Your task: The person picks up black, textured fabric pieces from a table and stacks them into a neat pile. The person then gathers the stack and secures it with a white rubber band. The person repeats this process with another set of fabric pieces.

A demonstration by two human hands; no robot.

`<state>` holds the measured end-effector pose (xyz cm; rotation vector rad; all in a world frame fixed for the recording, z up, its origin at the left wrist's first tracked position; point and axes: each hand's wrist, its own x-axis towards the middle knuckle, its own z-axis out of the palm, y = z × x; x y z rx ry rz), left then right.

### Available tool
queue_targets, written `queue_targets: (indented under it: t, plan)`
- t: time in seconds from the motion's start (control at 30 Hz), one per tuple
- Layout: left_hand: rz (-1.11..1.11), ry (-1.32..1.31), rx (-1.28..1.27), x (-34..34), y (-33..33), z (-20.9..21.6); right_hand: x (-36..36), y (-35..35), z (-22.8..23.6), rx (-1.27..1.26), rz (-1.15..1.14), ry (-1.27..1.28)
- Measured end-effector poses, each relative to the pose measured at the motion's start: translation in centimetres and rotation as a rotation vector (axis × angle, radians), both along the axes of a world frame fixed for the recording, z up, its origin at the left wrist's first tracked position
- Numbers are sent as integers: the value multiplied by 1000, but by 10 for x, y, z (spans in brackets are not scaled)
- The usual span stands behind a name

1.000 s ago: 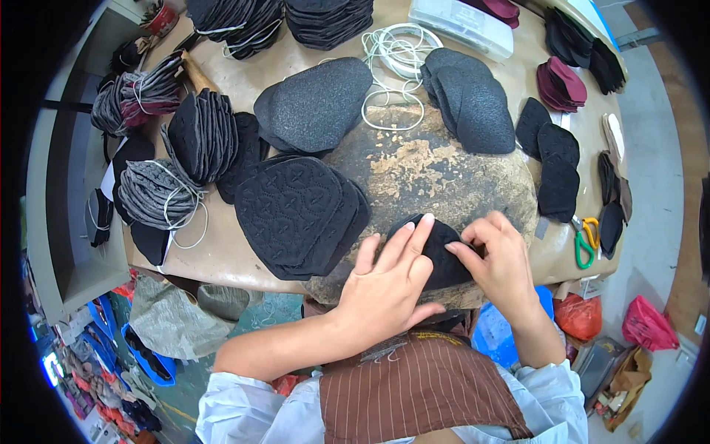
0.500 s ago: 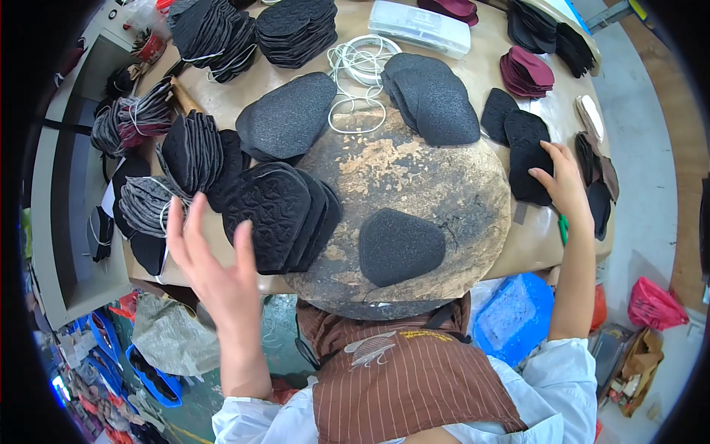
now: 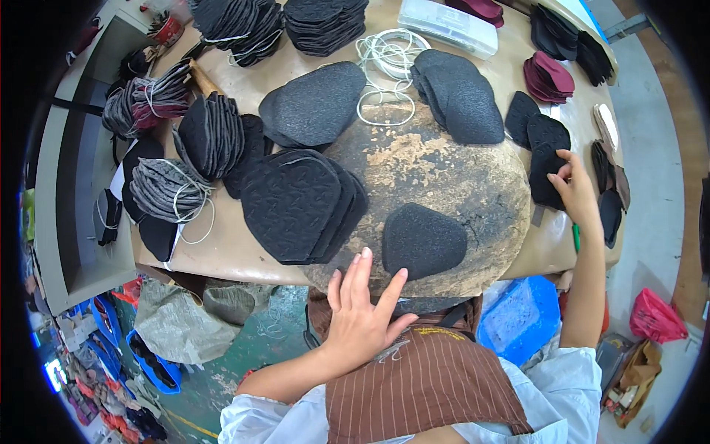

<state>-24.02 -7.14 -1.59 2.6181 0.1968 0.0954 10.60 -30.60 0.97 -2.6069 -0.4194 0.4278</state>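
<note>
On the round worn block (image 3: 488, 181) lies one dark, rounded foam pad (image 3: 425, 240). My left hand (image 3: 362, 314) is open, fingers spread, its fingertips at the block's front edge just beside that pad. At the right, my right hand (image 3: 577, 189) has its thumb and index finger pinched at the right edge of a black fabric piece (image 3: 547, 174), which overlaps other black pieces. A fanned stack of black embossed pads (image 3: 296, 207) sits at the block's left side. Two more piles of dark foam pads, a left pile (image 3: 314, 103) and a right pile (image 3: 466, 103), rest along its far edge.
White cord (image 3: 384, 66) lies coiled beyond the block, near a clear plastic box (image 3: 447, 28). Tied grey bundles (image 3: 170, 191) and dark stacks fill the left. Maroon pieces (image 3: 547, 78) lie at the right. Below the table edge stands a blue tub (image 3: 518, 318).
My left hand has moved right and nearer to me, from beside the embossed stack to beside the single pad. My right fingers have closed in at the black piece. The view has shifted slightly.
</note>
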Motion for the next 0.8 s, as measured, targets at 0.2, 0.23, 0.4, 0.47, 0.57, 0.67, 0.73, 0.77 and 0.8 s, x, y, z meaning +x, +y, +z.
queue_targets:
  t: [0.2, 0.23, 0.4, 0.47, 0.57, 0.67, 0.73, 0.77, 0.8]
  plan:
    - [7, -33, -27, -3, 1, -2, 3, 6, 6, -126, 262, -404]
    - [7, -36, -30, -4, 1, -2, 0, 11, 12, -177, 236, -386]
    - [1, -45, -57, -8, 2, -4, -19, 25, 21, -384, 256, -624]
    - [8, -51, -59, -8, 3, -6, -38, 33, 40, -205, 227, -578]
    - [5, -39, -76, -11, 4, -6, -86, 51, 73, 379, 142, 109]
    - [1, -30, -57, -11, 5, -6, -119, 81, 46, 526, 270, 428]
    - [0, -24, -50, -9, 5, -4, -136, 94, 15, 675, 186, 644]
    - [1, -28, -54, -9, 5, -4, -140, 98, 8, 673, 183, 678]
    - [1, -31, -58, -9, 5, -5, -142, 101, 3, 672, 179, 713]
